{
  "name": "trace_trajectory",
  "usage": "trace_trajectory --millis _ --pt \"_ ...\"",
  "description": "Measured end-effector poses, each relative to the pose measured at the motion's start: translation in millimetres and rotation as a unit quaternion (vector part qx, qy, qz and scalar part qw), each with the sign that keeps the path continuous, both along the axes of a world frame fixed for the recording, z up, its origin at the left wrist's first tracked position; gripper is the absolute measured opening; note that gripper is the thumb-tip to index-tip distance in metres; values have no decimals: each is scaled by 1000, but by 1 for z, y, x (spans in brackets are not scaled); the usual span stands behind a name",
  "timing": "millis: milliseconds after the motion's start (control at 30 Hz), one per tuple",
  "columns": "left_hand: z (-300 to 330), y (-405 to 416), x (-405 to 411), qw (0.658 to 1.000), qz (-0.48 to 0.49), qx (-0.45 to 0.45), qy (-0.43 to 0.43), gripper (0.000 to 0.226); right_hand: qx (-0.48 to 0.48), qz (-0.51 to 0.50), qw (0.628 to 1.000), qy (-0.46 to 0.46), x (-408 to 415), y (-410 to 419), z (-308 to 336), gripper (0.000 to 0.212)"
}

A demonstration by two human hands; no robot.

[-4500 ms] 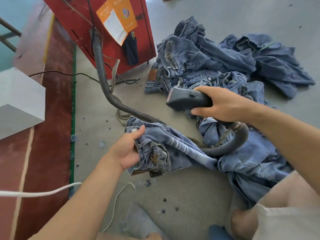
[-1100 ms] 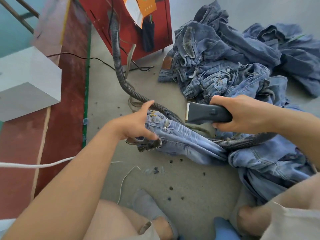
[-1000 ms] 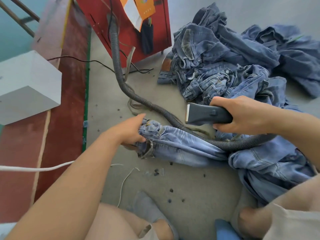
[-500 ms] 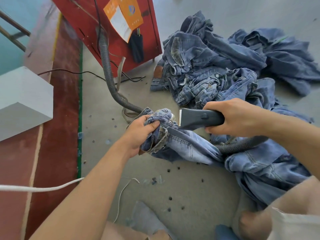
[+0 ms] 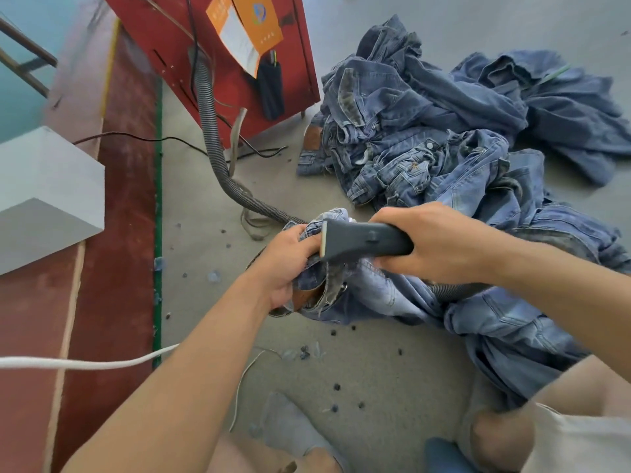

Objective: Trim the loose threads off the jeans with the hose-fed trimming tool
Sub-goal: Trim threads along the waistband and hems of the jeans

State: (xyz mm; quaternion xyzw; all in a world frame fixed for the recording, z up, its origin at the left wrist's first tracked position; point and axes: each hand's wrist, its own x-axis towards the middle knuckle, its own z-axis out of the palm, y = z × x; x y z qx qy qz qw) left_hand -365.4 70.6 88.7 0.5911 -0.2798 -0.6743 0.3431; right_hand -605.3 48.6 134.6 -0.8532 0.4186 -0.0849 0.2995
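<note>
Holding the jeans up off the floor, my left hand has its fingers curled tight round a bunched-up bit of the waistband. I hold it like that so the edge sticks up where I can get at the loose threads. My right hand is wrapped round the grey trimming tool, with its flat pale mouth pointing left, right against the cloth beside my left fingers. The ribbed hose runs from the red machine across the floor and goes under the jeans, so I think it feeds the tool from behind my wrist. More jeans lie in a big pile past my hands, I guess waiting their turn.

Half a second ago the tool's mouth was a little way from the cloth, and the bunch sat lower. Now the mouth touches the bunch. A few seconds back, my left hand held the jeans down on the floor and the tool was up high, well away.
</note>
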Motion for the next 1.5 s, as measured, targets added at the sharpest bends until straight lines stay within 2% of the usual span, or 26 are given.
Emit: trace_trajectory --millis 100,167,267,433,500,567,633,733,800,867,967,1000,1033,1067,1100,1133,1167,1200,1233,1267,1400,1433,1500 --pt "3 0 2 999 18 5 32 26 17 -41 999 18 -14 -13 6 20" --pt "4 0 2 998 30 16 56 24 32 -46 997 44 -20 -17 7 24" --pt "4 1 2 994 45 20 98 13 41 -43 997 55 -14 -11 4 19" --pt "5 4 4 993 25 15 117 24 9 -59 998 26 1 -7 3 20" --pt "5 4 4 999 4 -5 50 28 9 -81 997 -1 -1 -10 5 20" --pt "4 1 9 996 -28 -29 -76 27 8 -99 995 -8 -8 -14 8 20" --pt "4 -1 15 980 -49 -49 -189 19 12 -97 995 8 -17 -19 10 20" --pt "-2 -5 19 960 3 -64 -271 14 30 -74 996 47 -29 -20 12 22" --pt "-8 -4 12 970 41 -55 -231 14 36 -63 996 58 -27 -15 8 22" --pt "-12 -4 4 987 87 -15 -136 20 30 -86 995 41 -19 -10 2 21" --pt "-8 -5 0 988 144 54 28 23 36 -188 981 -19 -7 -12 -5 30" --pt "-7 -5 1 986 147 52 57 38 46 -225 972 -45 -5 -14 -6 36" --pt "-9 -4 3 990 128 29 41 60 58 -254 963 -70 -4 -16 -5 41" --pt "-10 0 3 996 75 -7 -37 79 70 -275 954 -92 -4 -17 -5 45" --pt "-15 5 3 988 -8 -47 -149 90 81 -286 948 -108 -5 -17 -5 48" --pt "-22 12 1 955 -97 -82 -266 90 88 -290 946 -116 -5 -17 -5 51" --pt "-32 18 0 903 -170 -119 -375 84 87 -289 946 -118 -6 -18 -5 52" --pt "-40 22 0 853 -219 -156 -449 76 82 -285 948 -117 -6 -18 -5 51" --pt "-45 25 1 814 -242 -189 -492 68 76 -281 950 -114 -6 -19 -5 49" --pt "-47 25 4 798 -244 -209 -511 63 72 -277 952 -110 -7 -20 -6 47" --pt "-43 12 35 793 -215 -170 -544 75 70 -255 959 -96 -11 -20 -7 40" --pt "-41 9 42 809 -192 -147 -536 80 69 -252 961 -93 -13 -20 -6 38" --pt "-33 4 47 895 -97 -73 -429 76 63 -238 966 -77 -15 -22 -4 37"
